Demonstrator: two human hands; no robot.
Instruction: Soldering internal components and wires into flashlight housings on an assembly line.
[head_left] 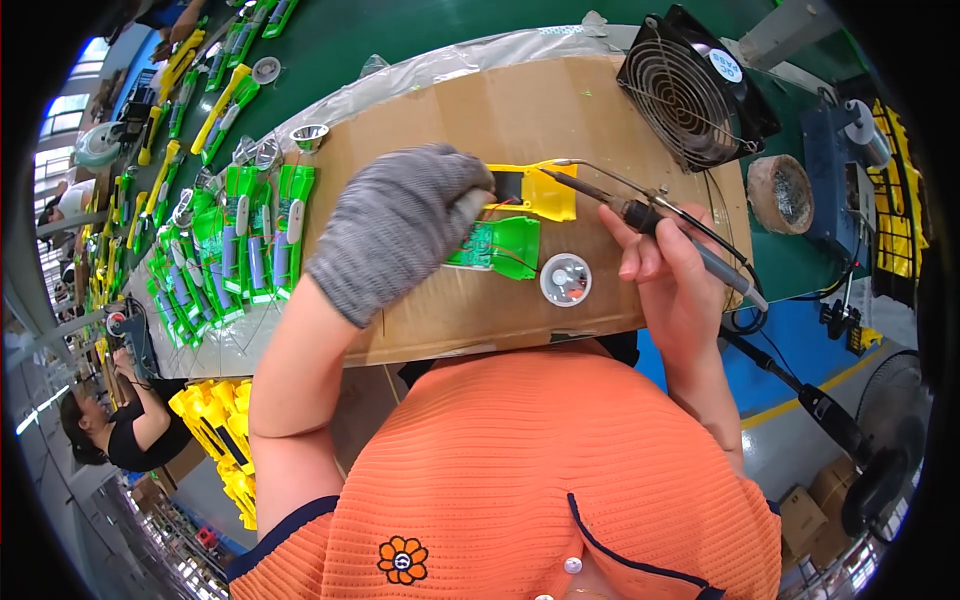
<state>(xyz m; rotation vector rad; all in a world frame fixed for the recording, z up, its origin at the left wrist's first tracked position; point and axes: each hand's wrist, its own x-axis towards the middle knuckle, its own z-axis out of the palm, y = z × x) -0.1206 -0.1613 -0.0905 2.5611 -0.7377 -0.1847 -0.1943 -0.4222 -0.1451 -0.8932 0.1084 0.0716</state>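
Note:
My left hand [400, 220], in a grey knitted glove, is closed at the left end of a yellow plastic casing [556, 198] with a dark panel; the glove hides the exact grip. In my right hand [682, 268], bare, is a soldering iron [722, 268], its tip pointing left over the yellow casing. A thin metal tube runs alongside the iron to its tip. Just below the casing lies a green casing half [518, 246] with a circuit board and thin wires, partly under the glove. A round clear-and-white lamp reflector [566, 280] sits to its right.
Cardboard [560, 110] covers the bench. Several green casings with batteries [255, 235] stand in rows at left. A black fan [690, 90], a round tape-like roll [781, 195] and a blue solder station [832, 150] are at right. Yellow casings [215, 425] are piled lower left; a person [130, 420] works beyond.

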